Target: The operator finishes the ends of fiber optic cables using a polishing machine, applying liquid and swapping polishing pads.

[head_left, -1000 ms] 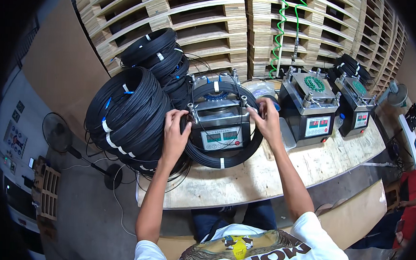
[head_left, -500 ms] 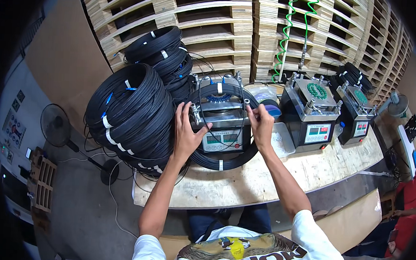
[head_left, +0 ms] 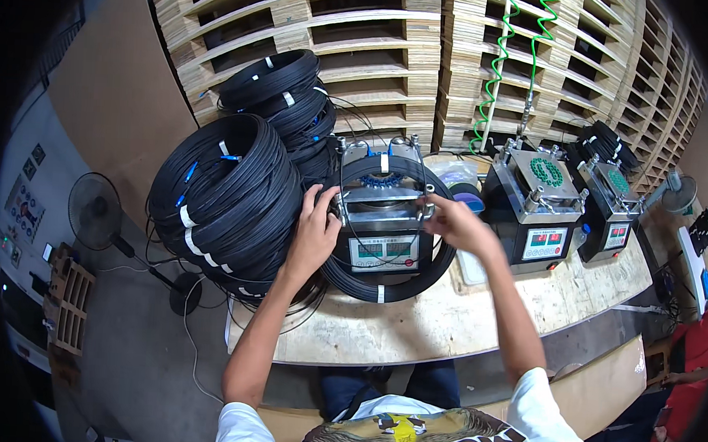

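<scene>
A black cable coil (head_left: 414,289) rings the boxy black-and-silver machine (head_left: 384,252) on the wooden worktop (head_left: 349,331), opening toward the wearer, longer axis front-to-back; right hand (head_left: 458,225) pinches a silver post (head_left: 429,194) (left hand (head_left: 314,229) curled, grip unclear).

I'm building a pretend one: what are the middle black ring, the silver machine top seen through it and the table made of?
Black ring: probably plastic-coated cable, slightly satin; fine curved lines suggest many turns.
Machine top: likely bare, smooth metal, because it gleams silver.
Table: looks like unpainted wood, dull, its pale surface blotchy.
</scene>
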### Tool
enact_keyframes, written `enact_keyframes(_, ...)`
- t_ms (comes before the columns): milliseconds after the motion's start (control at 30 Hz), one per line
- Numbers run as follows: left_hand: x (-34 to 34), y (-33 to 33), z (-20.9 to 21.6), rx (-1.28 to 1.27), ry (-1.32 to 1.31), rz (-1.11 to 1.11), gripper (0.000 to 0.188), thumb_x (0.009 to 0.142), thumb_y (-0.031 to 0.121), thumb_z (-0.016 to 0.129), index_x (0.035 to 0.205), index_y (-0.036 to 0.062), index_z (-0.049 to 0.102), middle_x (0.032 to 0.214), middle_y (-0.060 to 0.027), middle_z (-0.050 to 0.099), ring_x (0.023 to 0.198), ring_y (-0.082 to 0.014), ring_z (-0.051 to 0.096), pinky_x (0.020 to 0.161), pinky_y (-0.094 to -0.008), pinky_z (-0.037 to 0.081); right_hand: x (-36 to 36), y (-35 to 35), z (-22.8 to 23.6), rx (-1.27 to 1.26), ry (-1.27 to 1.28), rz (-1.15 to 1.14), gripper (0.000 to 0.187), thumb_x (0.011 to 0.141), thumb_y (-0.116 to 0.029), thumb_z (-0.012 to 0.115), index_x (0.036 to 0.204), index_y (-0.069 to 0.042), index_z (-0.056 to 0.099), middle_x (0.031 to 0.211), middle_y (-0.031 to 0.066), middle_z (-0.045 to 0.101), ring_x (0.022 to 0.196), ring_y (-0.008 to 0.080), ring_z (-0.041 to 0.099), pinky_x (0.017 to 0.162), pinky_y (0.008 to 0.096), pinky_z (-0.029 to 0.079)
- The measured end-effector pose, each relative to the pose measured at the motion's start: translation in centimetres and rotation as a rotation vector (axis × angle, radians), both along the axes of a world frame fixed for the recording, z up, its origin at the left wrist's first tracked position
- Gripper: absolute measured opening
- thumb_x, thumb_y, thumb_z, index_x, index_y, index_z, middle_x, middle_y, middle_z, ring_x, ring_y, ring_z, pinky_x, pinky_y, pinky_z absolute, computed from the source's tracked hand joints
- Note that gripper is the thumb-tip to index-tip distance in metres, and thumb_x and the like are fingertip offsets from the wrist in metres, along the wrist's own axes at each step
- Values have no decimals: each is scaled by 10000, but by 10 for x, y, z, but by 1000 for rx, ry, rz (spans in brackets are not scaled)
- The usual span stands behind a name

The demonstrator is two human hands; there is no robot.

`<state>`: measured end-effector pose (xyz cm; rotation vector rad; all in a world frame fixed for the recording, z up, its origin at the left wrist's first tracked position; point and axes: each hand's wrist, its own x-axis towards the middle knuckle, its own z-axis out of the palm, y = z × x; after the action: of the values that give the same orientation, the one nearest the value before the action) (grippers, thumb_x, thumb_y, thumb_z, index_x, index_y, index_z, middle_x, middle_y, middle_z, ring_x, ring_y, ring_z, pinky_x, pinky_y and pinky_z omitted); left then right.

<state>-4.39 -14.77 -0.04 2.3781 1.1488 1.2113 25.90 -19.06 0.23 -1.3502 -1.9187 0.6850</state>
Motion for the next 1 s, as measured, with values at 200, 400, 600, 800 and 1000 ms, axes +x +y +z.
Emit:
enact_keyframes(200,8,11,35,-152,-8,43,385,983,216,505,1295,15,402,1190,-315,555,1086,-498,549,924,-511,440,29,61,107,128,-313,-29,197,799,-54,677,993,-57,706,688,131,694,660,208,695,639,352,539)
enact_keyframes(400,24,42,45,-79,117,40,542,1000,322,488,1427,12,368,1228,-331,553,1109,-492,554,954,-506,444,-21,194,107,139,-728,117,299,820,-291,717,1005,-56,727,897,143,733,801,304,710,730,397,570)
enact_keyframes(600,18,49,53,-164,187,68,504,990,304,506,1380,-9,443,1173,-316,591,1090,-479,575,932,-504,464,-60,220,93,-377,-1002,108,180,807,-62,706,915,78,676,785,153,709,640,229,712,524,322,592)
enact_keyframes(800,38,62,72,-210,262,136,464,965,271,570,1333,-4,506,999,-254,648,953,-401,642,819,-451,498,-60,230,90,-493,-1065,92,338,852,-63,689,1135,85,579,979,189,696,752,256,729,608,328,624)
enact_keyframes(1000,74,129,101,-67,541,32,372,904,284,666,1151,6,657,1062,-243,673,1002,-393,657,854,-467,536,-27,222,101,-643,-707,70,312,897,-83,666,1115,109,551,907,215,701,767,284,729,647,345,625)
